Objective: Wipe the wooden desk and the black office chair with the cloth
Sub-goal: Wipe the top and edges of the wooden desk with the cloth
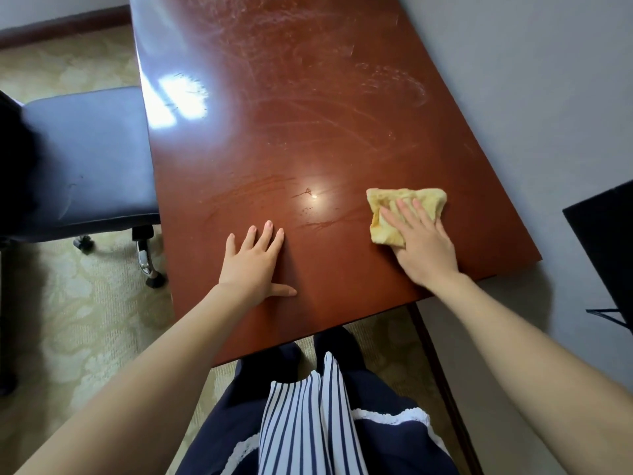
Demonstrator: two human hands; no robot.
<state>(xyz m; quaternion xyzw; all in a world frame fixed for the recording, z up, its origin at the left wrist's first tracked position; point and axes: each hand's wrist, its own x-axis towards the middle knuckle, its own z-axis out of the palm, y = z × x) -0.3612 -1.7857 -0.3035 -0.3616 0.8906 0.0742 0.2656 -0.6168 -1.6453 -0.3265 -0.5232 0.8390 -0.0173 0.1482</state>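
Wooden worktop, at its near edge, bears both your hands. Your left hand lies flat with fingers spread, holding nothing. Your right hand presses straight fingers on the folded yellow cloth by the right edge. Beyond it the smeared wood runs lengthwise away from you. The chair stands left, nearer your left hand.

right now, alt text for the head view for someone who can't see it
A person's right hand presses a folded yellow cloth flat on a streaked wooden desk. The left hand rests open on the desk, and a black office chair stands at the desk's left side.
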